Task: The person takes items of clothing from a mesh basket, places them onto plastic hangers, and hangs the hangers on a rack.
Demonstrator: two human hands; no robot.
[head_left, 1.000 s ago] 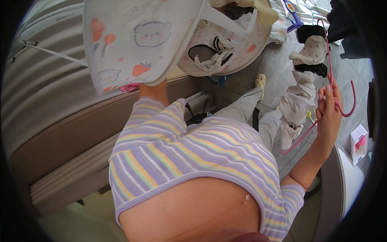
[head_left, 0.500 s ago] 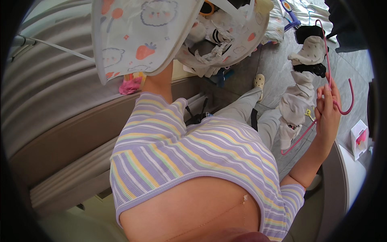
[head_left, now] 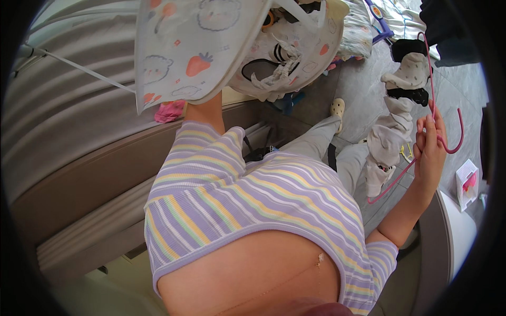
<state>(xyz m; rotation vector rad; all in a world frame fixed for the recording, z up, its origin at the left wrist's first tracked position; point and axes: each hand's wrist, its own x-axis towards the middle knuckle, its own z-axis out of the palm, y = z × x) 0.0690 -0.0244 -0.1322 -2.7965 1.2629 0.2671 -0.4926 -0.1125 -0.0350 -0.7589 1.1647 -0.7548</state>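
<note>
The person stands by a grey bed (head_left: 63,121) and lifts a printed white garment (head_left: 195,47) up toward eleven o'clock; the left hand is buried under the cloth at the end of the raised forearm, so I cannot tell whether its fingers are spread or pinched on the fabric. The garment looks light, soft and floppy, patterned with strawberries and little animals, and it would likely sag wherever it is unsupported; a seam or the collar edge would be the surest place to take it. At about three o'clock the right hand (head_left: 429,150) is closed around a thin pink clothes hanger (head_left: 448,134), fingers wrapped on the wire near its hook. The hanger seems stiff but springy and slim (easy to twist in the palm), so the bend below the hook looks like the steadiest grip. Past it, toward one o'clock, a pale garment with dark patches (head_left: 400,105) droops over the grey floor (head_left: 363,89), and a heap of laundry (head_left: 284,58) sits at twelve.
</note>
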